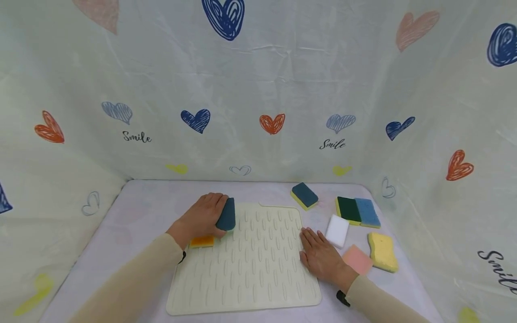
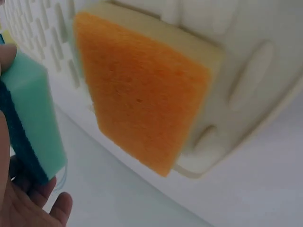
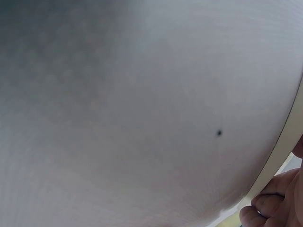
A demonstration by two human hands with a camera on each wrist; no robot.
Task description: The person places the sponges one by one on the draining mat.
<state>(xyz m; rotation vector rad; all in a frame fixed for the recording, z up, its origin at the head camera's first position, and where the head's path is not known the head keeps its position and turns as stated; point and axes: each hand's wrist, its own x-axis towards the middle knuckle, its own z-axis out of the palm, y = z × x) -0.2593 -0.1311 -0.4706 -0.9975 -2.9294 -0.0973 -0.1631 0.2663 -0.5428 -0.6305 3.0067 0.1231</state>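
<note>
My left hand (image 1: 202, 213) grips a sponge (image 1: 228, 215) with a dark blue scouring face and mint-green foam, above the upper left of a cream ribbed mat (image 1: 250, 273). The left wrist view shows the held sponge (image 2: 35, 109) tilted between thumb and fingers. Under that hand, an orange-faced sponge (image 2: 142, 90) lies on the mat near its corner. On the mat's right edge rests my right hand (image 1: 323, 258), its fingers extended and holding no sponge. Only some of its fingers (image 3: 270, 205) appear beside the mat's edge in the right wrist view.
Right of the mat lie a white block (image 1: 337, 231), a pink square sponge (image 1: 357, 259) and a yellow sponge (image 1: 383, 252). Farther back are a dark green-faced sponge (image 1: 347, 209), a light blue one (image 1: 367, 212) and a dark blue-faced one (image 1: 305, 195). A heart-printed curtain (image 1: 242, 80) encloses the table.
</note>
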